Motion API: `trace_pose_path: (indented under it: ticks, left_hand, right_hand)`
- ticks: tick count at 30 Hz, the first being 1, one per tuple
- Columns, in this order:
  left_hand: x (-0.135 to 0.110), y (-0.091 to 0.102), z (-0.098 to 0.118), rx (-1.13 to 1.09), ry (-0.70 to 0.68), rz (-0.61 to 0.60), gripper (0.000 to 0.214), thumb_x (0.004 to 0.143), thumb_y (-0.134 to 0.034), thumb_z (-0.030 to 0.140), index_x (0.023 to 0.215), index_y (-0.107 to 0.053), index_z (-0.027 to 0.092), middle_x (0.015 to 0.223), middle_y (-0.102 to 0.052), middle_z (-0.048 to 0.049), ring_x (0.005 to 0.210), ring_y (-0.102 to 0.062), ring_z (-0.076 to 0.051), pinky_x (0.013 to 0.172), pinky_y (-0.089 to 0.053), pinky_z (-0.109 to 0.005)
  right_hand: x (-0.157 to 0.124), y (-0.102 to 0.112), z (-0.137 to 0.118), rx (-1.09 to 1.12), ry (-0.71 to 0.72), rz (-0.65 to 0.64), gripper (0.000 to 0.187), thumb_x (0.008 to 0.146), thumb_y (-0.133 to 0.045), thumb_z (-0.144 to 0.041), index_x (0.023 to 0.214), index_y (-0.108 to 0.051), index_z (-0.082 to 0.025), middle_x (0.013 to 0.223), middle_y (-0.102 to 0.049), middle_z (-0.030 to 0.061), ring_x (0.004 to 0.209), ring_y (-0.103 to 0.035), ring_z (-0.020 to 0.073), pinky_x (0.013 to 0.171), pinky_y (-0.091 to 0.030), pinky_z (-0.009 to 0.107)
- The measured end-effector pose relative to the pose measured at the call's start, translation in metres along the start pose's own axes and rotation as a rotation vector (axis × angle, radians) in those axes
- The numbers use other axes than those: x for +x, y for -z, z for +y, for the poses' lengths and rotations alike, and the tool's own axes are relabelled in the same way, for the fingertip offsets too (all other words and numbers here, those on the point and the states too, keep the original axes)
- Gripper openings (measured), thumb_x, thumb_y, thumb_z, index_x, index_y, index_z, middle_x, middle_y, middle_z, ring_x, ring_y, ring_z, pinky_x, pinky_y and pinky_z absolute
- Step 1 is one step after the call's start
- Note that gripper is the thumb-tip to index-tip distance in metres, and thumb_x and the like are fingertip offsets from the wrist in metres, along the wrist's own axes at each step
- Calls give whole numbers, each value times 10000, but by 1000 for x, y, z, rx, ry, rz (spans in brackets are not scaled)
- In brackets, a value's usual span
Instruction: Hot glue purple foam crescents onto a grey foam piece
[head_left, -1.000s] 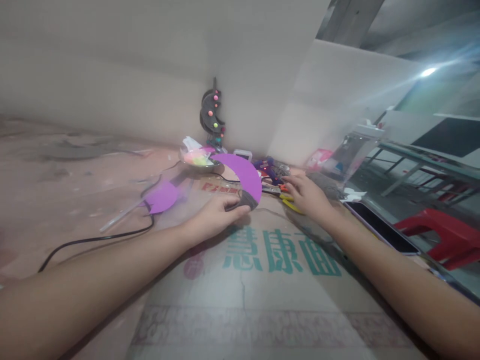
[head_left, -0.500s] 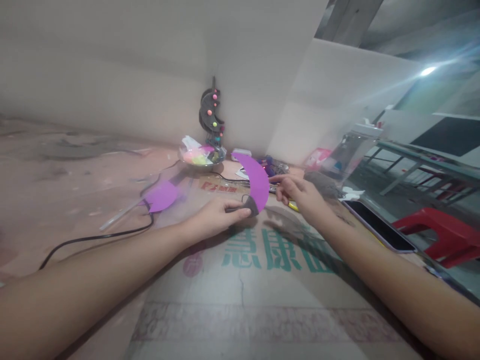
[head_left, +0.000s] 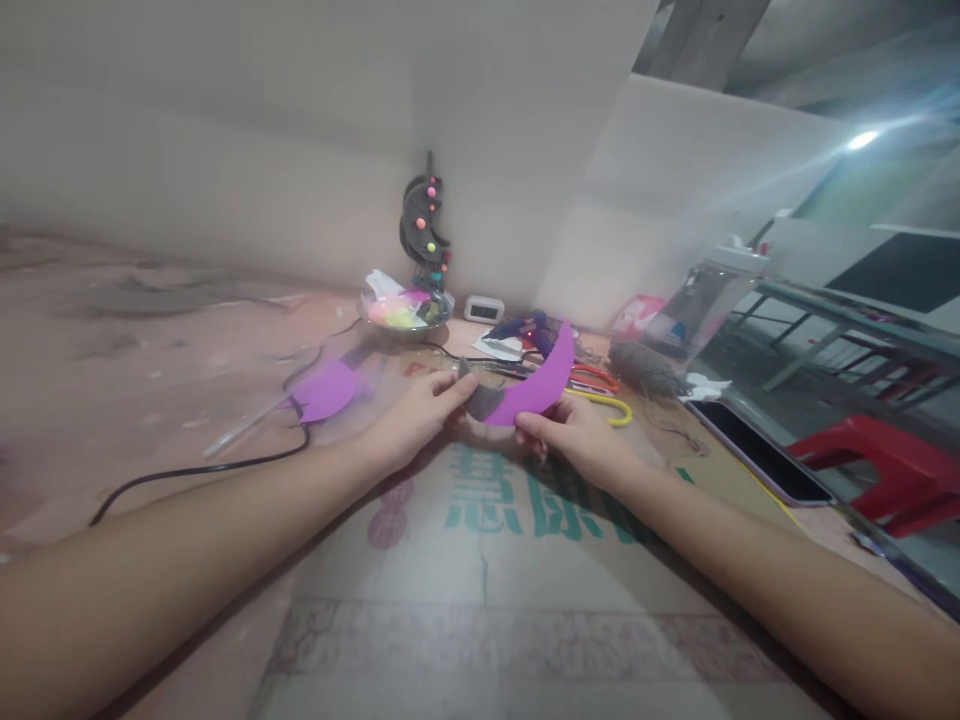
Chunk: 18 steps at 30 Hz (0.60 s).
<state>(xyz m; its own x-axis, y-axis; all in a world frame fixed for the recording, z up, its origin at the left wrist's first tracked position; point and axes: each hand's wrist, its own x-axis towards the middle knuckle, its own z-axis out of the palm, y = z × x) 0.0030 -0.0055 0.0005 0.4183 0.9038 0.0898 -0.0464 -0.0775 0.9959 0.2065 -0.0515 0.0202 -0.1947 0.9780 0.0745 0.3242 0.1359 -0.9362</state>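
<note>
A purple crescent (head_left: 536, 390), thin like card or felt, is held just above the cardboard, tilted with its bare tip up to the right. Dark grey yarn (head_left: 484, 402) covers its left end. My left hand (head_left: 431, 405) is closed on that grey end, thumb on top. With thumb and fingers, my right hand (head_left: 574, 435) pinches the lower edge of the purple part; some of its fingers are hidden behind. Close beyond the hands lie scissors with orange handles (head_left: 600, 378) and a yellow handle (head_left: 619, 408). A grey yarn ball (head_left: 649, 370) rests to the right.
Printed cardboard (head_left: 420, 640) covers the work surface. Behind stand a clear bowl (head_left: 397, 322), a small digital clock (head_left: 484, 309), a blue glue gun (head_left: 517, 326) and a grey crescent with coloured balls (head_left: 415, 225). Left lies a purple piece (head_left: 328, 390); right, a phone (head_left: 757, 450) and red stool (head_left: 877, 460).
The crescent has swung from upright to leaning right, its purple tip now pointing up-right. My right hand has come down and taken hold of its lower edge. My left hand keeps the grey end.
</note>
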Motion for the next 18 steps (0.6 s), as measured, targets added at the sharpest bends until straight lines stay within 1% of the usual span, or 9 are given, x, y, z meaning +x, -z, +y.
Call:
trace_pose_path:
  ticks: [3,5,6,9,11,13,15,16,18]
  left_hand:
    - [0,-3,0,-61,-42,-32,352,830,-574,506,786,-542,158,634,-488,34,563,-447,-84,527,-344,-199]
    - [0,-4,1,-104,-47,-47,341,823,-586,496,791,-545,159,633,-487,38,557,-451,-83,535,-354,-199]
    - [1,-4,1,-113,-44,-46,346,815,-593,498,774,-537,159,627,-485,40,546,-446,-80,530,-351,-199]
    - [2,-3,1,-95,-34,-41,367,810,-591,512,733,-513,162,609,-482,42,517,-424,-76,504,-331,-200]
    - [2,-3,1,-66,-36,-62,367,822,-576,512,730,-505,164,602,-473,44,508,-409,-75,495,-320,-202]
    - [2,-2,-1,-25,-45,-98,366,840,-557,508,728,-498,165,599,-457,46,511,-402,-75,492,-313,-204]
    - [2,-2,-2,30,-59,-134,366,856,-539,503,729,-495,162,604,-444,46,519,-400,-75,492,-307,-205]
    - [2,-1,-2,58,-66,-146,365,863,-528,500,732,-496,160,611,-440,45,526,-401,-76,492,-305,-206]
    - [1,-1,-2,102,-75,-165,362,875,-512,491,741,-496,156,627,-432,42,534,-399,-75,491,-297,-208]
  right_hand:
    - [0,1,1,-72,18,-37,261,766,-660,-408,701,-617,-159,575,-586,1,496,-488,104,488,-411,242]
    - [2,3,4,-119,63,-58,181,748,-671,-339,771,-631,-164,637,-617,11,555,-538,133,524,-447,260]
    - [3,4,5,-146,107,-47,155,735,-671,-289,826,-636,-170,705,-644,21,622,-575,155,569,-475,277]
    - [4,9,8,-223,265,74,273,688,-659,-166,956,-614,-194,931,-671,51,846,-619,207,737,-517,337]
    - [3,10,8,-217,304,107,351,700,-664,-162,1039,-588,-207,1082,-647,78,934,-620,221,792,-520,359]
    - [3,10,8,-120,318,49,426,754,-667,-213,1162,-542,-222,1235,-594,111,1061,-600,241,841,-515,375]
    - [2,7,8,27,334,-59,478,826,-633,-292,1275,-475,-248,1332,-543,128,1194,-540,249,903,-496,395]
    - [2,6,8,91,335,-110,489,846,-618,-326,1303,-454,-261,1339,-541,128,1217,-527,245,917,-489,399]
    - [3,4,9,174,316,-184,513,845,-629,-359,1318,-444,-285,1286,-583,115,1146,-580,227,884,-505,381]
